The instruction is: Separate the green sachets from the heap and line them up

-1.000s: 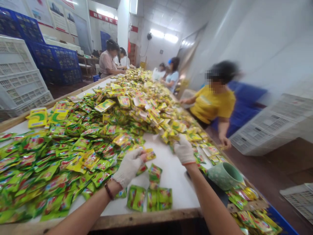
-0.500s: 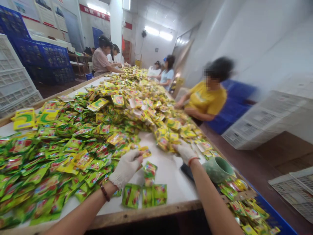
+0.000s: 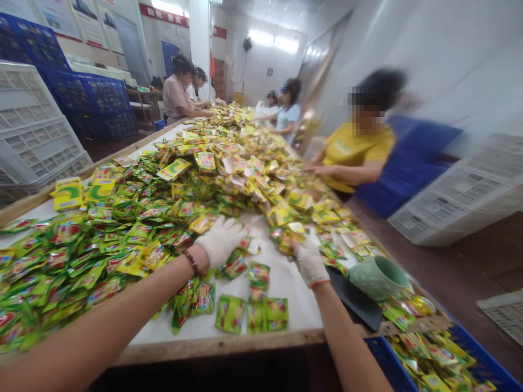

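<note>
My left hand (image 3: 223, 239), in a white glove with bare fingertips, lies palm down with its fingers stretched over the edge of the green packets (image 3: 153, 212). A few packets sit beneath its fingers, partly hidden. My right hand (image 3: 311, 262), gloved the same way, is closed at a yellow-and-green packet (image 3: 289, 237) beside the heap of yellow packets (image 3: 300, 199). Its fingers are curled around the packet's near edge. Between my hands and the table's front edge, several green packets (image 3: 230, 313) rest flat on the white tabletop (image 3: 304, 313).
A green cup (image 3: 379, 277) lies on its side by a dark flat object (image 3: 353, 298) at the right. Below the edge, a blue crate (image 3: 392, 359) holds packets. A co-worker in yellow (image 3: 355, 155) stands at the right side; white crates (image 3: 445, 198) are stacked behind.
My left hand has moved up and forward, from a pinch to spread fingers over the packets. More green packets lie near the front edge. My right hand stays by the yellow packets.
</note>
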